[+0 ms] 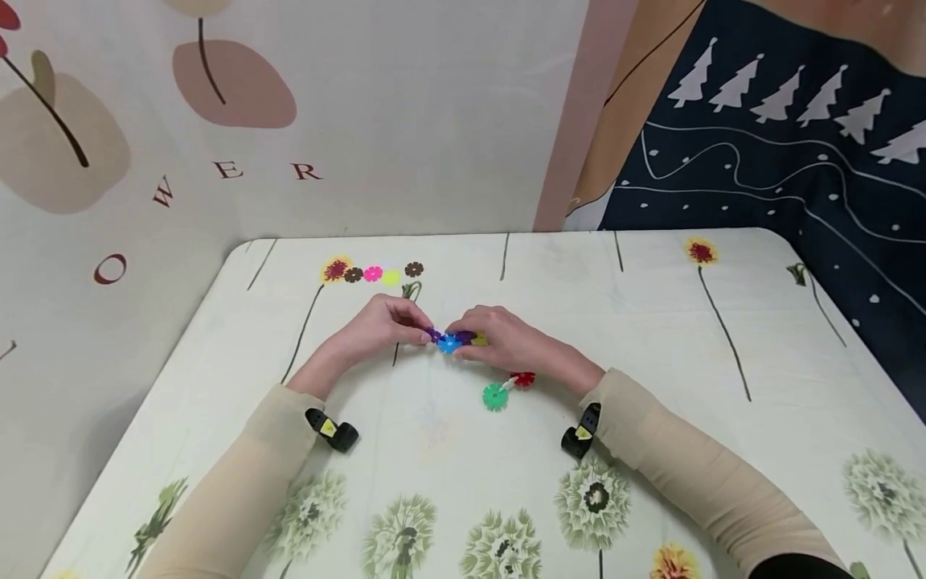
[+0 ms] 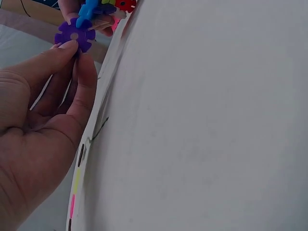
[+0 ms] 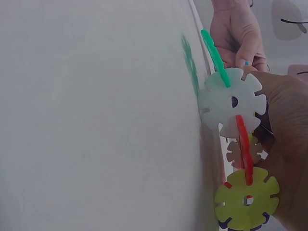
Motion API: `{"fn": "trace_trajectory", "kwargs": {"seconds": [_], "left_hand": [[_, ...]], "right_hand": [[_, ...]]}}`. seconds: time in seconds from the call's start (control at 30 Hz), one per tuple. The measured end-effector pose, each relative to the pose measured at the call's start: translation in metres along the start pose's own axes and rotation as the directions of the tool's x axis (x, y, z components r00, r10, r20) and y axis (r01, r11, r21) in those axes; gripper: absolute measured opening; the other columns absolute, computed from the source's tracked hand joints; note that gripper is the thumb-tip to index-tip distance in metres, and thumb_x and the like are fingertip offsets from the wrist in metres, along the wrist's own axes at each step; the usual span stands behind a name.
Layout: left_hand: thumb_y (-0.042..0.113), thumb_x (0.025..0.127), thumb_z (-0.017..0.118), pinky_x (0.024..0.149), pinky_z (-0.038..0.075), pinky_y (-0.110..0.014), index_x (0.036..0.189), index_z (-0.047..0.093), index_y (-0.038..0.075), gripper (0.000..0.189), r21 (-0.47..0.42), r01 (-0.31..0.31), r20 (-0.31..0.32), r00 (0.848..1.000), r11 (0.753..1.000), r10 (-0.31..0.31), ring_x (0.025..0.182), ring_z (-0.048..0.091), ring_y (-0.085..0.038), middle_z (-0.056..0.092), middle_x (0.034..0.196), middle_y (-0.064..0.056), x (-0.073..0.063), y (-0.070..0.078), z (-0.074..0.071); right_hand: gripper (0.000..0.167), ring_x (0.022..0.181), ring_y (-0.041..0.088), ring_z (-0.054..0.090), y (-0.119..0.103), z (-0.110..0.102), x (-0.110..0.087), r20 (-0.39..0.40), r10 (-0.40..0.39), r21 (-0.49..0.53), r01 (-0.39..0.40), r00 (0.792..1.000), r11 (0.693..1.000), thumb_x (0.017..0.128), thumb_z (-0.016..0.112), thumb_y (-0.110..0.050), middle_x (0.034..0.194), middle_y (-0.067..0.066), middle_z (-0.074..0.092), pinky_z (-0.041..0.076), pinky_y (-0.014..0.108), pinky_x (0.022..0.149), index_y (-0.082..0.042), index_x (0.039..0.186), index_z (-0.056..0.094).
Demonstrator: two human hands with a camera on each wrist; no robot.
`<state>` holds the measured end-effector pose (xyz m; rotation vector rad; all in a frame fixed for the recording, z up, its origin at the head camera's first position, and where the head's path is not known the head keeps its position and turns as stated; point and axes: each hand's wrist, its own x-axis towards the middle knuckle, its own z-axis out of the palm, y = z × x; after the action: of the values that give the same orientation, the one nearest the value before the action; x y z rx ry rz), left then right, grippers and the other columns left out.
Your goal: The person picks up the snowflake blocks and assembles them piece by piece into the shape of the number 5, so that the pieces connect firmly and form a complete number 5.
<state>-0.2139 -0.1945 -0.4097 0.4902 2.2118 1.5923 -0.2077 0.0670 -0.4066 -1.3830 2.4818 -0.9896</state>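
Observation:
My left hand (image 1: 379, 326) pinches a purple notched plastic disc (image 2: 74, 36) between thumb and fingertips. Against its edge is a blue disc (image 1: 449, 343); whether the two are slotted together I cannot tell. My right hand (image 1: 506, 338) grips the blue end of a chain of linked discs. Beyond the blue come a second purple disc (image 2: 106, 8), partly hidden by fingers, and a yellow disc (image 3: 248, 197). A red disc (image 3: 244, 149), a white disc (image 3: 233, 96) and a green disc (image 3: 215, 55) follow, hanging below the right hand.
Toward the back left of the table (image 1: 434, 450), loose discs lie in a row: brown (image 1: 353, 274), pink (image 1: 372, 274), yellow (image 1: 391, 277) and another brown (image 1: 414, 268). The tablecloth has printed flowers. A patterned curtain (image 1: 419, 121) hangs behind the far edge.

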Motion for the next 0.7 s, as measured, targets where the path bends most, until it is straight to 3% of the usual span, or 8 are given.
{"fn": "trace_trajectory", "kwargs": {"seconds": [0.17, 0.47, 0.7], "left_hand": [[-0.004, 0.087, 0.079, 0.076, 0.058, -0.027, 0.098, 0.076, -0.004, 0.012, 0.029, 0.019, -0.013, 1.0, 0.999, -0.019, 0.084, 0.07, -0.02, 0.076, 0.091, -0.011, -0.001, 0.0, -0.001], [-0.002, 0.088, 0.078, 0.073, 0.058, -0.027, 0.1, 0.075, -0.006, 0.013, 0.03, 0.025, -0.039, 0.999, 0.999, -0.024, 0.079, 0.068, -0.019, 0.074, 0.093, -0.014, -0.003, 0.002, 0.001], [-0.001, 0.087, 0.079, 0.075, 0.058, -0.026, 0.101, 0.075, -0.006, 0.015, 0.036, 0.032, -0.045, 0.998, 0.999, -0.031, 0.081, 0.069, -0.018, 0.075, 0.092, -0.013, -0.002, 0.003, 0.004]], "right_hand": [[0.033, 0.102, 0.016, 0.063, -0.001, 0.0, 0.002, 0.001, 0.026, -0.002, -0.026, 1.0, 1.0, 0.095, 0.077, -0.021, 0.112, 0.005, 0.072, 0.051, 0.032, 0.09, -0.004, 0.124, 0.073], [0.025, 0.093, 0.009, 0.065, -0.005, 0.003, 0.003, -0.05, 0.129, 0.157, -0.12, 0.99, 0.98, 0.092, 0.08, -0.016, 0.103, -0.001, 0.074, 0.054, 0.027, 0.082, -0.005, 0.115, 0.076], [0.026, 0.09, 0.01, 0.066, -0.014, 0.004, 0.006, -0.068, 0.173, 0.13, -0.164, 0.982, 0.978, 0.093, 0.079, -0.017, 0.102, 0.0, 0.075, 0.054, 0.024, 0.079, -0.004, 0.115, 0.076]]}}
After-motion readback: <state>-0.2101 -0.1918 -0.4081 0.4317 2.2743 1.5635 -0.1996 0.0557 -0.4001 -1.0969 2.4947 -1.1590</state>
